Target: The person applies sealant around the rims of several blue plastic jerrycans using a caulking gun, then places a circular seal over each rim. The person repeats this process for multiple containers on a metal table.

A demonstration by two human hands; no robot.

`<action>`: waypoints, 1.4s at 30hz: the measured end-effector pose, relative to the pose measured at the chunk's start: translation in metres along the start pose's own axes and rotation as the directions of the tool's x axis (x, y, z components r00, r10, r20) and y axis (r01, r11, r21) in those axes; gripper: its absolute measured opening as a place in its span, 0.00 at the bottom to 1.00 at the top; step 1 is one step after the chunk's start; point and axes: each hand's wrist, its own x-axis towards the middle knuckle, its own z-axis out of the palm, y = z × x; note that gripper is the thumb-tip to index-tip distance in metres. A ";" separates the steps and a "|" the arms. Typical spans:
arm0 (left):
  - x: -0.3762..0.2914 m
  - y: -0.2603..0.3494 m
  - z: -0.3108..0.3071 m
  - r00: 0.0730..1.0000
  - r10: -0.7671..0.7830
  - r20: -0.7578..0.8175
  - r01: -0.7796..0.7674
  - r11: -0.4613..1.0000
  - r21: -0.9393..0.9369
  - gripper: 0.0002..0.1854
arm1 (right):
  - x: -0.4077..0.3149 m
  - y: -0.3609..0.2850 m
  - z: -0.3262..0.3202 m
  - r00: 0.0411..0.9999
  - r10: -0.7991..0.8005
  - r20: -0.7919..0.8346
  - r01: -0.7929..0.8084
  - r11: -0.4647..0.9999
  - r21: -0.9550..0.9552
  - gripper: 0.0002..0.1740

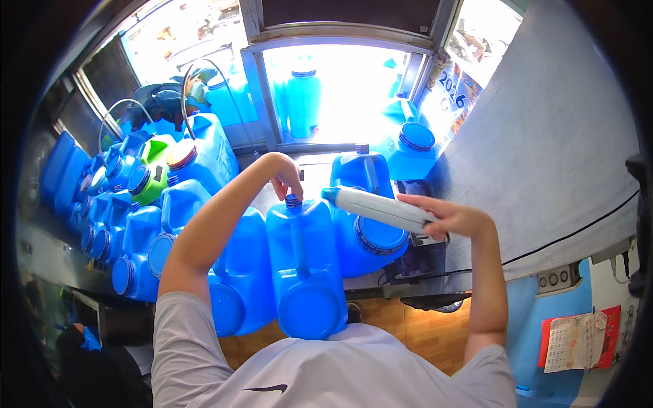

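My left hand point(286, 178) bends down over the small cap point(293, 200) on top of an upright blue plastic water jug point(306, 245), its fingers at the cap. In my right hand point(444, 217) is a white handheld tool point(380, 206) with a blue tip, perhaps a heat gun; its tip points left, a little to the right of that cap. Under the tool stands another blue jug point(367, 255) with a large round lid. Left of the capped jug, partly behind my left forearm, is a further blue jug point(245, 265).
Several blue jugs point(137, 250) and a green one point(153, 171) crowd the left side. A blue container point(408, 148) stands by the window frame point(336, 43). A wall point(541, 127) with a black cable point(571, 224) bounds the right. A person in dark clothes point(97, 367) is at lower left.
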 end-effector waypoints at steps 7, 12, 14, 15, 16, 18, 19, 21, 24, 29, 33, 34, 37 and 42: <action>-0.006 -0.020 -0.005 0.959 0.271 -0.085 -0.283 0.933 -0.222 0.31 | -0.073 0.134 0.029 0.798 0.025 -0.602 0.393 0.736 0.552 0.48; 0.009 -0.003 -0.001 1.000 0.018 -0.022 -0.017 0.998 0.065 0.38 | -0.041 0.229 0.027 0.309 0.394 -0.865 0.050 0.902 0.428 0.40; 0.011 -0.003 -0.005 0.978 0.206 0.022 -0.207 0.961 0.184 0.30 | -0.029 0.257 0.019 0.259 0.426 -0.867 0.053 0.890 0.453 0.36; 0.011 -0.003 -0.008 0.954 0.296 0.043 -0.292 0.892 0.345 0.32 | -0.022 0.267 0.014 0.251 0.414 -0.875 0.084 0.891 0.446 0.34; 0.009 -0.005 -0.009 0.920 0.386 0.069 -0.386 0.858 0.338 0.33 | -0.016 0.272 0.009 0.213 0.294 -0.932 -0.006 0.954 0.300 0.34; 0.008 -0.007 -0.013 0.959 0.285 -0.003 -0.276 0.931 0.240 0.35 | -0.003 0.274 0.000 0.101 0.081 -0.992 -0.319 0.947 0.045 0.31; 0.009 -0.007 -0.015 0.994 0.094 -0.052 -0.088 0.990 0.111 0.36 | -0.001 0.273 0.003 0.057 -0.191 -0.980 -0.407 0.892 -0.197 0.27; 0.015 -0.006 -0.015 0.997 -0.048 -0.066 0.053 0.995 0.079 0.35 | 0.003 0.271 0.011 0.022 -0.591 -0.807 -0.614 0.629 -0.477 0.22; 0.027 -0.014 -0.013 0.992 0.130 -0.003 -0.123 0.946 0.299 0.32 | 0.014 0.287 0.055 0.267 -0.405 -0.874 -0.533 0.694 -0.485 0.08; 0.044 -0.038 -0.006 0.917 0.348 -0.194 -0.241 0.872 0.426 0.17 | 0.041 0.366 0.065 0.306 0.133 -0.943 -0.800 0.573 -0.179 0.12; 0.034 -0.051 -0.008 0.945 0.256 -0.204 -0.253 0.967 0.038 0.12 | 0.056 0.414 0.055 0.184 0.064 -0.981 -0.750 0.654 -0.098 0.12; 0.031 -0.049 -0.008 0.954 0.206 -0.216 -0.225 0.972 -0.065 0.13 | 0.057 0.419 0.053 0.174 0.054 -0.983 -0.715 0.693 -0.089 0.12; 0.021 -0.036 -0.009 0.949 0.129 -0.287 -0.179 0.971 -0.156 0.27 | 0.055 0.423 0.049 0.191 0.129 -0.973 -0.668 0.744 -0.033 0.16; 0.012 -0.032 -0.001 0.902 0.229 -0.366 -0.225 0.973 0.053 0.26 | 0.038 0.408 0.050 0.178 0.084 -0.980 -0.702 0.709 -0.066 0.21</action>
